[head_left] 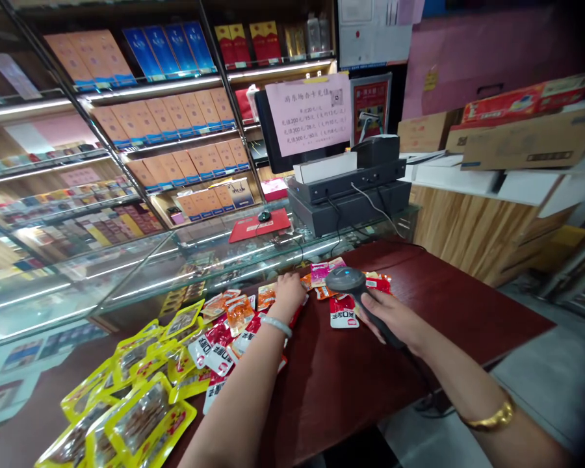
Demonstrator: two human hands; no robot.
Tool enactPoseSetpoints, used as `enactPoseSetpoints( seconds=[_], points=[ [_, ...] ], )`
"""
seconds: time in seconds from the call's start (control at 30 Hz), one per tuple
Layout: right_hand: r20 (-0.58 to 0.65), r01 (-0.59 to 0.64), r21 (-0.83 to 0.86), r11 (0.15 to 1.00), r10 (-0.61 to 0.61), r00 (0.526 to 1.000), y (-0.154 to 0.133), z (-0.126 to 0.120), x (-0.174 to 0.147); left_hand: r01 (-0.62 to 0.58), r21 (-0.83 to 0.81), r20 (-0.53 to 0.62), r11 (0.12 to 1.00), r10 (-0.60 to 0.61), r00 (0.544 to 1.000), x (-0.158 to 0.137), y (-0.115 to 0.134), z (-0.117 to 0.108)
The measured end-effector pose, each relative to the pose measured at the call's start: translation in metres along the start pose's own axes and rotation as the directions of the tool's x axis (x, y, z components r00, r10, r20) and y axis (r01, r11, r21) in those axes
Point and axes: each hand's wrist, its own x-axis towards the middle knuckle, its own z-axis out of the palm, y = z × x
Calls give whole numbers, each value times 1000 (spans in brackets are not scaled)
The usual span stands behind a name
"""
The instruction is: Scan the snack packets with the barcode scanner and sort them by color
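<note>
Right hand [387, 318]: fingers wrapped about the handle of a dark handheld scanner [347, 281], its head above small packets; gold bracelet [494, 415] on the forearm.

Left hand [291, 292]: palm down, fingers lowered among the packets; whether it grips one, cannot tell. Pale bangle [277, 326] at the wrist.

Red-and-white packets [344, 320]: one lying below the scanner head, others heaped beside the left forearm.

Pink packets [320, 273]: just behind the scanner head, near orange ones.

Orange packet [239, 315]: left of the left hand, on the heap.

Yellow-edged packets [141, 416]: overlapping pile, clear windows, nearest the left end of the counter [458, 318], which is dark red-brown.

Glass display case [141, 276]: beyond the packets, bearing a red mat [253, 227] with a mouse [264, 216].

Monitor [268, 146]: pink written sheet [312, 120] across its front.

Cardboard boxes [531, 140]: stacked at far right.

Shelves [166, 79]: rear left, lit, rows of orange and blue cartons.
</note>
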Motion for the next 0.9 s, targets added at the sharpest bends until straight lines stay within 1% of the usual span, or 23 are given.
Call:
enactPoseSetpoints(
  seconds=[0.07, 0.13, 0.2, 0.33, 0.5, 0.73, 0.83, 0.87, 0.9],
  points=[
    [7, -12, -4, 1000, 12, 1000, 0, 1, 9, 14, 25, 74, 1000, -16, 997, 14, -1, 8],
    [9, -24, 1, 1000, 24, 1000, 1, 1, 16, 43, 34, 90, 999, -46, 995, 21, -5, 11],
    [7, -30, 0, 1000, 30, 1000, 3, 2, 20, 84, 25, 85, 996, -85, 993, 21, -12, 9],
    [-2, -39, -20, 999, 39, 999, 7, 4, 23, 154, -85, 52, 985, -150, 987, 8, -26, -1],
    [6, -23, -9, 1000, 23, 1000, 4, 12, 24, 205, -187, 98, 961, -189, 977, -13, -45, -12],
    [37, -24, 18, 1000, 23, 999, -7, 25, 30, 173, -328, 80, 929, -155, 985, -32, -59, -16],
    [36, -41, 45, 998, 39, 999, -11, 26, 29, 183, -291, 95, 939, -162, 982, -39, -66, -23],
    [35, -40, 56, 998, 38, 999, -13, 24, 28, 198, -242, 87, 950, -182, 979, -41, -68, -26],
    [36, -35, 66, 997, 33, 999, -14, 23, 27, 208, -178, 54, 962, -202, 978, -42, -69, -30]
  ],
)
